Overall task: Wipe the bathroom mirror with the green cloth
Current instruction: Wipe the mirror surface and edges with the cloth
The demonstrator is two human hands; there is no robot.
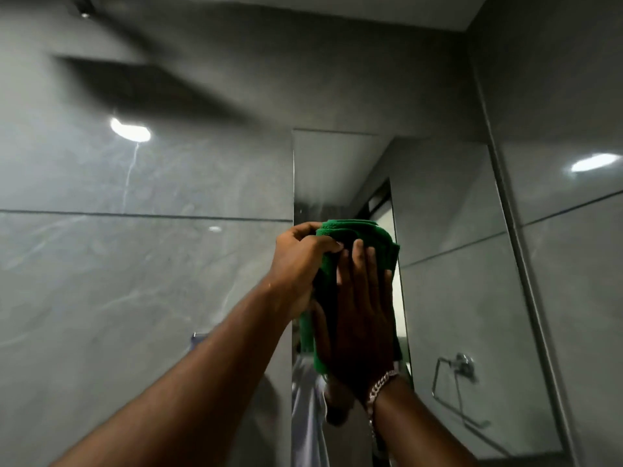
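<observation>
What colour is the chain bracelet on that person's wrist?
Silver, a chunky link bracelet on the right wrist, seen in the head view.

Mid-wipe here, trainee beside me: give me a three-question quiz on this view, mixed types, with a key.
1. True or false: only one hand touches the green cloth.
2. Multiple choice: the chain bracelet is on which wrist? A) left B) right C) neither
3. Short answer: what metal fitting shows in the mirror, low on its right side?

Key
1. False: the left hand grips the cloth's upper left part, and the right hand lies flat on it, fingers spread.
2. B.
3. A towel ring, seen as a reflection.
</observation>
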